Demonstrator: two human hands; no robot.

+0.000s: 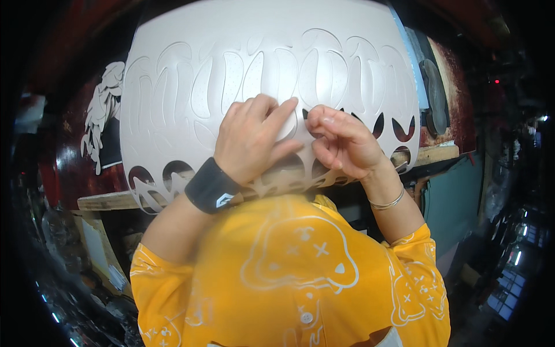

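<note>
Pale grey and shiny, a big bendy sheet point(272, 69) lies in the middle, over a red-brown table point(457, 110). Lots of long shoe-sole shapes are marked on it, w/ dark holes approx from 4 to 8 o'c.

L hand point(248, 139) is at 7 o'c from the sheet's middle, palm down, touching it. Its thumb and pointer are wide apart, w/ a round-edged pale bit point(288, 128) showing btwn them; can't tell if that bit is loose. R hand point(347, 141) is at 4 o'c, near L hand but not touching it. Its fingers are curled, w/ a narrow gap; can't tell if they hold anything.

At 9 o'c, just beside the sheet, is a messy pile of thin grey bits point(104, 110). At 3 o'c there's a dark oval thing point(437, 98). L wrist has a black band point(211, 186); R wrist has a thin shiny bangle point(388, 201). Shirt point(300, 248) at 6 o'c is yellow w/ white line pics.
</note>
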